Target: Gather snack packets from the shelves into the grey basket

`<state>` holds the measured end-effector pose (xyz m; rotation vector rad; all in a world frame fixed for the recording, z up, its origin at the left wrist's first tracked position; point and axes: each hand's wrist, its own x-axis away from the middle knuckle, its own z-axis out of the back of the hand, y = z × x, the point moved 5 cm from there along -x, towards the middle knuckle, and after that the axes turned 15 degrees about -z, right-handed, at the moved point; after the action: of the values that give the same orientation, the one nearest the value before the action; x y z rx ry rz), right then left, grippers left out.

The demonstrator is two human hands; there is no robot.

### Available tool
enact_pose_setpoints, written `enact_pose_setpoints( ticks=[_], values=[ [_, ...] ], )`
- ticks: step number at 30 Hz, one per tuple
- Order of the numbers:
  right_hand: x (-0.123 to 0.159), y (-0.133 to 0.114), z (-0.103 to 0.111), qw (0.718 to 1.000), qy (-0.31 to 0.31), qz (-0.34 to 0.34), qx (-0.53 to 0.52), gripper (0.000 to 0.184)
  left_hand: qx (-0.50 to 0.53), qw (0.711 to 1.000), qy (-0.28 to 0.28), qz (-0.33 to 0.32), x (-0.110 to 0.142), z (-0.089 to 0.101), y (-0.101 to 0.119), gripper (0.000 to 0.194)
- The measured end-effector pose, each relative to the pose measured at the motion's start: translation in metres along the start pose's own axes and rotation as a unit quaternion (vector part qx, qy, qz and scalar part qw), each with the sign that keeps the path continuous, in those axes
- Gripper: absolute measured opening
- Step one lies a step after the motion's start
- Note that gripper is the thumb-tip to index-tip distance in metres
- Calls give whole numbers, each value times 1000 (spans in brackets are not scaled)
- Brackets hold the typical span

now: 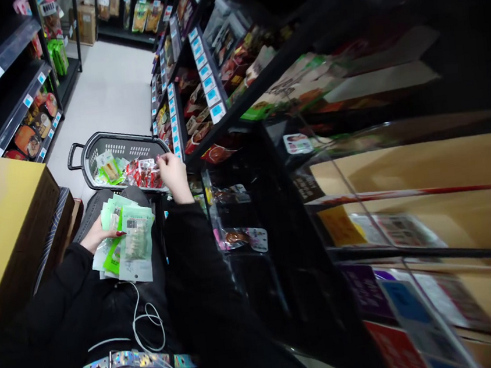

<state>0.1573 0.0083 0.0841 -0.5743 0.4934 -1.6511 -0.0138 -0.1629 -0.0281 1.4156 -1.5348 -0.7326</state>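
Note:
My left hand (106, 235) is closed around a fanned stack of pale green snack packets (136, 242), held above my lap. A brighter green packet (116, 253) shows within that stack, and a barcode label is on the top one. In front of my knees stands a grey shopping basket (92, 143) with a black rim. Over its right side my right hand (174, 174) pinches the edge of a clear packet with red pieces (144, 172); its fingertips are partly hidden. A green and white packet (111, 170) lies at the basket's left.
Shelving with price tags (208, 82) rises close on my right. Small packets (242, 237) lie in a dark bin there. A yellow carton (4, 221) stands at my left, below another shelf (0, 69). Pale floor (107, 81) runs ahead. A white cable (148, 317) hangs over my lap.

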Motion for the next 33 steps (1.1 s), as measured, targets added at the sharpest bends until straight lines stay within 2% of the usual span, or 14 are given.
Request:
enact_pose_setpoints(
  ticks=[4,6,8,10,13,17,19,22,27,29,30,33],
  values=[
    [92,43,-4,984,-152,-18,96,28,8,1000,5,9,2,-3,-1,79],
    [138,61,-10,974,-193,-43,110,26,13,1000,5,12,3,-5,-1,79],
    [172,74,-17,973,-198,-88,82,30,12,1000,5,14,3,-6,-1,77],
    [189,81,-23,979,-150,-132,46,44,7,1000,0,16,3,-6,0,76],
    [194,87,-31,983,-84,-163,-6,46,1,1000,-9,12,3,-6,3,77],
    [184,94,-41,976,-110,-150,-115,30,-1,1000,-16,4,3,-6,6,79],
    [177,96,-39,975,-99,-123,-159,28,-6,1000,-13,0,2,-5,6,80],
    [170,94,-25,968,-48,-97,-227,27,-25,1000,-10,-13,-1,-2,6,81],
    [172,75,14,927,13,-64,-369,28,-25,1000,-14,-10,-1,-2,6,79],
    [175,68,24,895,-1,-73,-439,27,-22,1000,-8,-7,0,-3,7,80],
    [176,65,24,867,-37,-86,-489,26,-22,1000,-6,-8,0,-3,8,80],
    [180,58,16,757,-206,-130,-606,26,-22,1000,-11,-12,1,-4,8,80]
  ],
)
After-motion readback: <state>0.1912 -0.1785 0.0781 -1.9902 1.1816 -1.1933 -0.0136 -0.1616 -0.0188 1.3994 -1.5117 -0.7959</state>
